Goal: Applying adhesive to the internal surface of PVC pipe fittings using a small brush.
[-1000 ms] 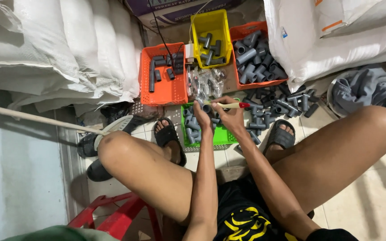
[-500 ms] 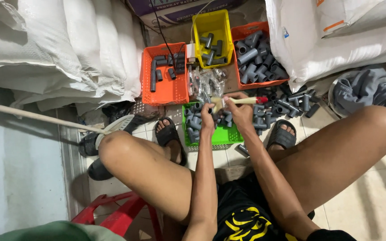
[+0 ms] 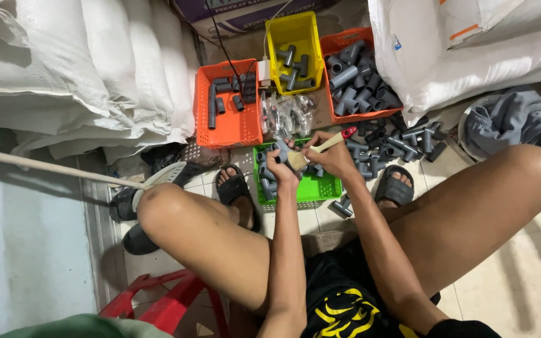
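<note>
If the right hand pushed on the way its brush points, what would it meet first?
The right hand holds a brush with its bristles aimed left at the grey pipe fitting in the left hand. That fitting looks first in line, probably touching already; depth is hard to judge from above.

The person wears black shorts (image 3: 345,300) with a yellow printed pattern and dark open-toed sandals (image 3: 394,188) on both feet. Arms and legs are bare; no sleeves, gloves or watch show.

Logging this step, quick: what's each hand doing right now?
Left hand: closed on a grey pipe fitting.
Right hand: closed on a small brush.
</note>
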